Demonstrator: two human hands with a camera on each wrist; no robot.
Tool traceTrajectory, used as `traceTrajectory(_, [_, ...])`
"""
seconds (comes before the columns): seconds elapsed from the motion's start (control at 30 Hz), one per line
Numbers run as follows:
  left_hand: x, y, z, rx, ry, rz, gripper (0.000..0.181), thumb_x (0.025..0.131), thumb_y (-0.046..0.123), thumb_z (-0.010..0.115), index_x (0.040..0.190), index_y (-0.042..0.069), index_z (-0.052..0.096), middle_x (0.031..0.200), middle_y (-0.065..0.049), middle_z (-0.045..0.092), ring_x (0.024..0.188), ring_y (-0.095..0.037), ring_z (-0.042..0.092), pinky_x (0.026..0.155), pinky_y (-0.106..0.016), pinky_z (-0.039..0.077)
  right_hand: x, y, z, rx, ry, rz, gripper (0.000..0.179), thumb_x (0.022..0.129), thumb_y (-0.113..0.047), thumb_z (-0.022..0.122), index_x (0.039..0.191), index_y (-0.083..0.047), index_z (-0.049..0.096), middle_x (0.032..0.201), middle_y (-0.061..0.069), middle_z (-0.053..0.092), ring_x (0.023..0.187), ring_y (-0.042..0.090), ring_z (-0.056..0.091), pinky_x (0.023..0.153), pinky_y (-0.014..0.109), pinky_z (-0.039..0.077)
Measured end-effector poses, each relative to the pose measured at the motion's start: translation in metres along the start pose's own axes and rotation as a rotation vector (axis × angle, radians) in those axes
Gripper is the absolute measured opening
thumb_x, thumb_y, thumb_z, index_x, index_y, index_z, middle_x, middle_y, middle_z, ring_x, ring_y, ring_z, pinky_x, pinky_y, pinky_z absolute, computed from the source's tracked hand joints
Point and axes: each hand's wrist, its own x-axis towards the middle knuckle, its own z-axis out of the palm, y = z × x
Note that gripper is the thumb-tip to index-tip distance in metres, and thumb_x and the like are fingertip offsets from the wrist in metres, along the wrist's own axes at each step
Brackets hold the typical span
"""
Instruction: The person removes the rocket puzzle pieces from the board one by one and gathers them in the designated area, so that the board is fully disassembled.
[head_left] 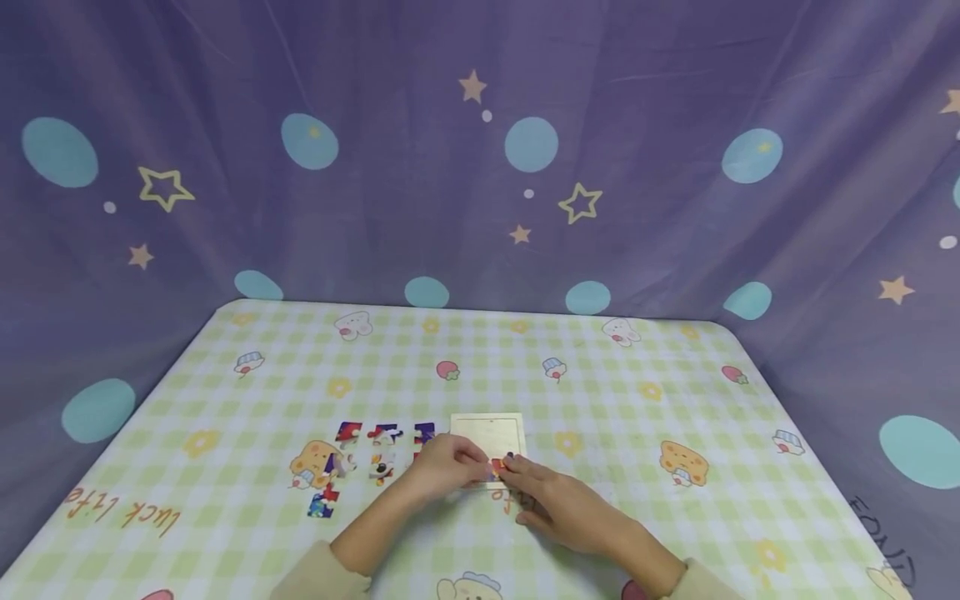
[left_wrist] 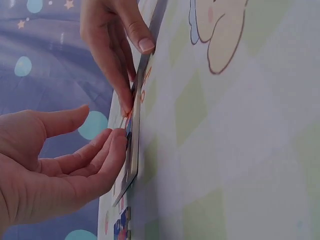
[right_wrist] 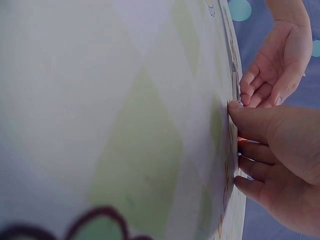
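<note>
A shallow wooden puzzle board point(head_left: 487, 428) lies on the table between the two hands, with colourful jigsaw pieces point(head_left: 497, 470) at its near edge. From the left, the left hand point(head_left: 444, 467) touches these pieces with its fingertips. Its thumb stands apart from its lightly bent fingers in the left wrist view. The right hand point(head_left: 573, 510) reaches in from the right, extended fingertips on the same pieces. In the right wrist view its thumb point(right_wrist: 247, 119) is at the board's near edge. Fingers partly hide the pieces, so their exact fit cannot be told.
Several loose jigsaw pieces lie left of the board, among them a red one point(head_left: 348, 432), a white one point(head_left: 382, 470) and a blue-red one point(head_left: 322, 503). The left forearm passes close to them. A checked cloth point(head_left: 660, 533) covers the table; a purple curtain point(head_left: 420, 200) hangs behind.
</note>
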Motion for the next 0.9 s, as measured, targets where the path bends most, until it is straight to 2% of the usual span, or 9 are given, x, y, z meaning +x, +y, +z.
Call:
traceTrajectory(0.2, [-0.0003,0.0022,-0.0065,0.090,0.041,0.026,0.018,0.084,0.018,0.070,0.093,0.002,0.069,0.084,-0.006,0.068,0.072,-0.013,0.061,0.063,-0.024,0.048,0.0006,0.0001,-0.0008,-0.009,0.002,0.004,0.057,0.091,-0.028,0.064,0.142,-0.008,0.045,0.152,0.009,0.040,0.139,0.025,0.043,0.106,0.040,0.044])
traceTrajectory(0.3, [-0.0015,0.0017,-0.0078,0.120,0.037,0.036,0.019,0.084,0.018,0.070,0.094,0.002,0.069,0.085,-0.006,0.067,0.073,-0.012,0.059,0.065,-0.025,0.048,0.0007,0.0003,-0.0003,-0.002,-0.003,0.006,0.057,0.092,-0.028,0.063,0.142,-0.008,0.045,0.153,0.009,0.040,0.139,0.025,0.042,0.106,0.040,0.044])
traceTrajectory(0.5, [-0.0026,0.0035,-0.0074,0.127,0.009,0.051,0.020,0.083,0.018,0.071,0.094,0.001,0.069,0.085,-0.006,0.067,0.073,-0.013,0.059,0.066,-0.025,0.048,0.0005,0.0012,0.0008,0.001,-0.002,0.006,0.057,0.091,-0.027,0.064,0.142,-0.008,0.045,0.152,0.010,0.040,0.139,0.025,0.043,0.106,0.039,0.044])
traceTrajectory(0.73, [0.0001,0.0049,-0.0073,0.105,0.022,-0.010,0.023,0.084,0.023,0.071,0.096,0.003,0.069,0.085,-0.005,0.065,0.072,-0.013,0.057,0.064,-0.025,0.045,-0.0001,0.0013,0.0017,0.022,-0.007,-0.002,0.057,0.091,-0.027,0.063,0.142,-0.008,0.046,0.152,0.009,0.041,0.139,0.025,0.043,0.106,0.039,0.043])
traceTrajectory(0.9, [0.0020,0.0042,-0.0076,0.091,0.015,-0.008,0.016,0.085,0.021,0.070,0.091,0.007,0.072,0.082,-0.003,0.067,0.071,-0.012,0.056,0.063,-0.025,0.044,-0.0001,0.0010,0.0006,0.029,-0.001,-0.002,0.055,0.091,-0.026,0.064,0.141,-0.009,0.047,0.151,0.010,0.042,0.138,0.026,0.044,0.106,0.040,0.044])
